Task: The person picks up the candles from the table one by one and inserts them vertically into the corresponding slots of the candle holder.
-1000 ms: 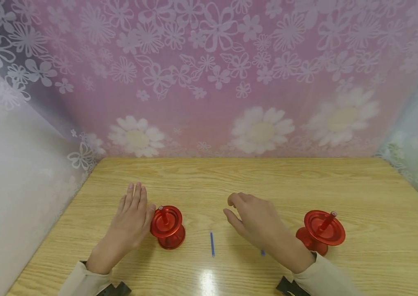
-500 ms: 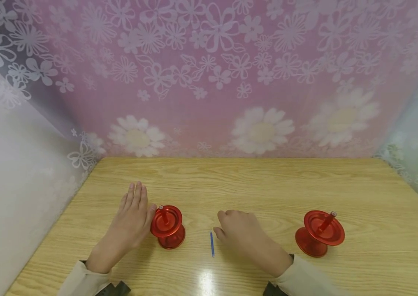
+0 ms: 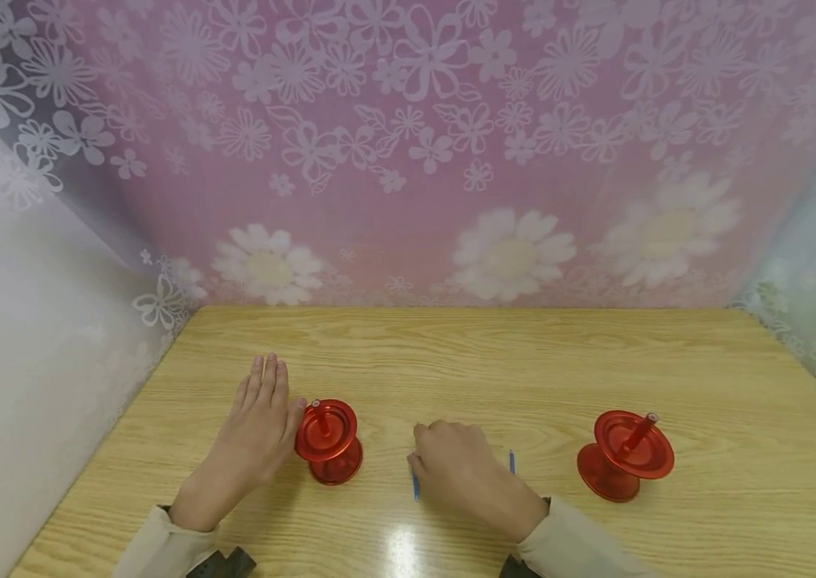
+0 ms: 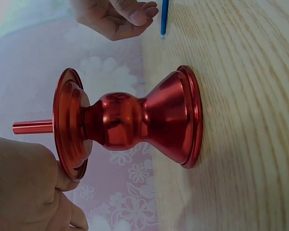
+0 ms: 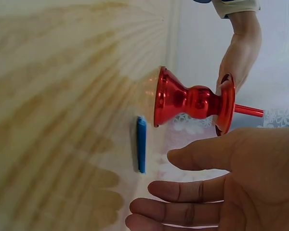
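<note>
Two shiny red metal candle holders, each with a wide dish and a thin tube rising from it, stand upright on the wooden table. Beside the left candle holder [image 3: 328, 449] lies my left hand [image 3: 252, 437], fingers straight, its thumb against the dish rim. My right hand [image 3: 459, 466] hovers over a thin blue stick [image 3: 416, 486], partly covering it. In the right wrist view its fingers are loosely bent, and a gap shows between them and the blue stick [image 5: 141, 145]. The right candle holder [image 3: 625, 453] stands apart from both hands.
A second blue stick [image 3: 512, 461] lies right of my right hand, partly hidden behind the forearm. The wood-grain table [image 3: 451, 353] ends at a pink flowered backdrop [image 3: 393, 209]. A pale wall covering [image 3: 32, 321] borders the left side.
My right hand has moved left and nearer to me, coming over the left blue stick. The upper end of the other blue stick now shows. My left hand and both candle holders stay put.
</note>
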A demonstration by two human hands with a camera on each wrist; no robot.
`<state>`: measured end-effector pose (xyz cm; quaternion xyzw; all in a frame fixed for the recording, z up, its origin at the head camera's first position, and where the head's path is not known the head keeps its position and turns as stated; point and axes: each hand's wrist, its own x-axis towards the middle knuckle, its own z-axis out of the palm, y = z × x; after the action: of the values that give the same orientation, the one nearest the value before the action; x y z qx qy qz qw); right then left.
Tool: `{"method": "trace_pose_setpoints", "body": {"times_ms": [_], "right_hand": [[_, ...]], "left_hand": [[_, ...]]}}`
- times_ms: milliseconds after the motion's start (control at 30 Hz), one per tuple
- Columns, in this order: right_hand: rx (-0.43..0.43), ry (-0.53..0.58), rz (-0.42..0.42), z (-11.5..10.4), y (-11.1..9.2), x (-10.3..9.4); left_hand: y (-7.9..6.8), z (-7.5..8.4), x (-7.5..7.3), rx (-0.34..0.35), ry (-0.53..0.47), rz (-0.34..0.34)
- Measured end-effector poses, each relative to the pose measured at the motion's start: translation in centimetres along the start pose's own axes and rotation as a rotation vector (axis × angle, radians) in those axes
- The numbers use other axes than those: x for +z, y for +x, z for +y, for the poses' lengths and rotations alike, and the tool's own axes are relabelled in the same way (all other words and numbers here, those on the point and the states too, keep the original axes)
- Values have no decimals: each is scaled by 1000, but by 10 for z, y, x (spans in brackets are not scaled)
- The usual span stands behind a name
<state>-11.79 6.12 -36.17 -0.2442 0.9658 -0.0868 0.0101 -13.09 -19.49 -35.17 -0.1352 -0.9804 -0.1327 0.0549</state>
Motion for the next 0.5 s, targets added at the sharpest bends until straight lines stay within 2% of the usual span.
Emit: {"method": "trace_pose_setpoints", "body": {"times_ms": [333, 500], "right_hand": [[31, -60, -97, -10, 2, 7], [34, -100, -105, -13, 2, 9]], "left_hand": [[0, 0, 0, -4, 5, -1], [0, 1, -1, -10, 7, -4]]}}
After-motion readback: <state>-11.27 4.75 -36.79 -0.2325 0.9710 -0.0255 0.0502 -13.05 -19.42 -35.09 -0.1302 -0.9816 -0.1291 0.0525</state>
